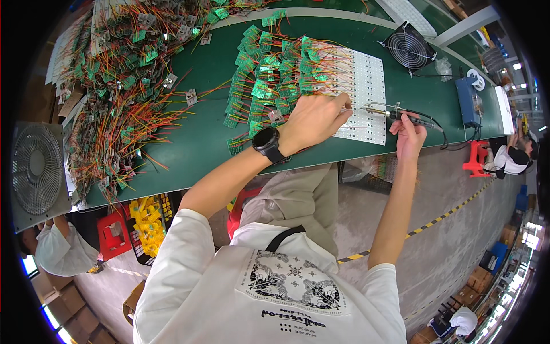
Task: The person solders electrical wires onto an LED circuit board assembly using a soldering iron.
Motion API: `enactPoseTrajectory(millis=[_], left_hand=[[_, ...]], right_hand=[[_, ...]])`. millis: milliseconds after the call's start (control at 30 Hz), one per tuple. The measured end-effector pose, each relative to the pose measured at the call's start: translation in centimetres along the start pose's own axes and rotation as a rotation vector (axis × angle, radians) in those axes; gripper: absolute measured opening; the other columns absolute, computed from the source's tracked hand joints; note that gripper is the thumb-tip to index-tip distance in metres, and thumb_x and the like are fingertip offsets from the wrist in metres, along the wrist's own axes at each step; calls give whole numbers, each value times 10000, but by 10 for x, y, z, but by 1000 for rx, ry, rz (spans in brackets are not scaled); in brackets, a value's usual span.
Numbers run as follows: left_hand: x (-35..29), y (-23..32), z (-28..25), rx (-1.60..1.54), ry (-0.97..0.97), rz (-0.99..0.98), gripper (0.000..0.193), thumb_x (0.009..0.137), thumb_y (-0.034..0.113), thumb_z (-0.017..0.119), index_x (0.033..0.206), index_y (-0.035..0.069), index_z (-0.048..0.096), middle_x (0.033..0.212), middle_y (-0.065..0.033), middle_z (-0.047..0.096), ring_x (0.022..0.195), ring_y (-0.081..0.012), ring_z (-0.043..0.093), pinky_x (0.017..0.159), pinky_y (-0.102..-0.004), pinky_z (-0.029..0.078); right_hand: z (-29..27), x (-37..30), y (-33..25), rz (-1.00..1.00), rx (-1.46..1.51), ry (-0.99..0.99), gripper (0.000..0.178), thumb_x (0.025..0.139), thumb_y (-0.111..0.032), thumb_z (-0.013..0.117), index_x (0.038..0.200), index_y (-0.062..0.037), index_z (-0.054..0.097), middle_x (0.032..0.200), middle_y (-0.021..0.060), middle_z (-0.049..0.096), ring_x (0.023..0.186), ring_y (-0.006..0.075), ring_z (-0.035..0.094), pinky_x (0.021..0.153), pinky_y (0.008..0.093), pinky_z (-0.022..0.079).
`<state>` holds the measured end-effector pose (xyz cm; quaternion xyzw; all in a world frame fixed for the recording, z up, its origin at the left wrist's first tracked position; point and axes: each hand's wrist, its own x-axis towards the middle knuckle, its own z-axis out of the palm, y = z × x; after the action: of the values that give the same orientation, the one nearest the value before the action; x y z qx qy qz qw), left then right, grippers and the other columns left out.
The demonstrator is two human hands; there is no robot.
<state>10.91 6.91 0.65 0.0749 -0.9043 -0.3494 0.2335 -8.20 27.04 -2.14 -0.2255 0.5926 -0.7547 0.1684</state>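
Observation:
My right hand (408,133) grips a soldering iron (392,114), its tip pointing left over a white perforated board (371,86). A thin metal tube runs along the iron to its tip. Over the board's near part, my left hand (318,117) is closed, thumb and fingers pinched close to the iron's tip. What they pinch is too small to make out. Rows of small green circuit boards (260,89) lie left of the white board. Their thin red and yellow wires (329,66) reach onto it.
A big heap of wired circuit boards (126,86) covers the table's left. A black fan (408,49), a blue soldering station (468,100) and a solder spool (475,79) stand at the right. Another fan (37,166) is at far left. A crate of yellow parts (148,223) sits below.

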Motion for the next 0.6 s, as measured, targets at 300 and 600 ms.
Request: enactPoseTrajectory(millis=[300,600], left_hand=[[2,-6,-15,-37,-231,114,242,901,332,600,929,104,675,773,-105,664,738,-307,630,634,-421,464],[-1,-5,-9,-10,-24,96,162,842,195,666,822,48,731,860,-66,655,738,-258,641,609,-368,482]], right_hand=[[3,0,-3,1,-5,10,197,880,-95,648,1008,52,620,688,115,636,544,174,591,507,248,427],[1,-1,-1,-1,-9,-14,180,873,-73,650,999,51,615,690,113,636,549,176,598,509,250,433]])
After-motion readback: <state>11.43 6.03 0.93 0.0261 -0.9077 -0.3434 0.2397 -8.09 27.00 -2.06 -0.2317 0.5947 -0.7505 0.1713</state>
